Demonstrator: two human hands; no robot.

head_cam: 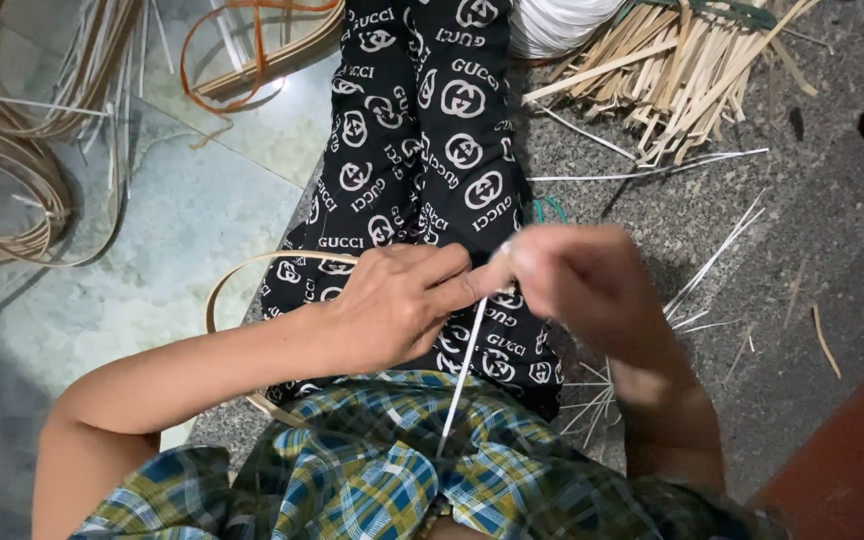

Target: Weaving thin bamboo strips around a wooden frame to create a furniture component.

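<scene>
My left hand (397,300) and my right hand (577,275) meet over my lap, above black trousers printed in white (422,140). Both pinch a thin white strip (462,375) that runs down from the fingertips toward my plaid shirt (382,470). The right hand is blurred. A curved tan cane strip (242,275) loops out from under my left hand and wrist.
A bundle of flat pale splints (682,70) lies at the top right beside a white roll (557,22). Coils of tan cane (12,160) and an orange loop (242,60) lie on the floor at the left. Loose white slivers (712,265) scatter on the grey stone.
</scene>
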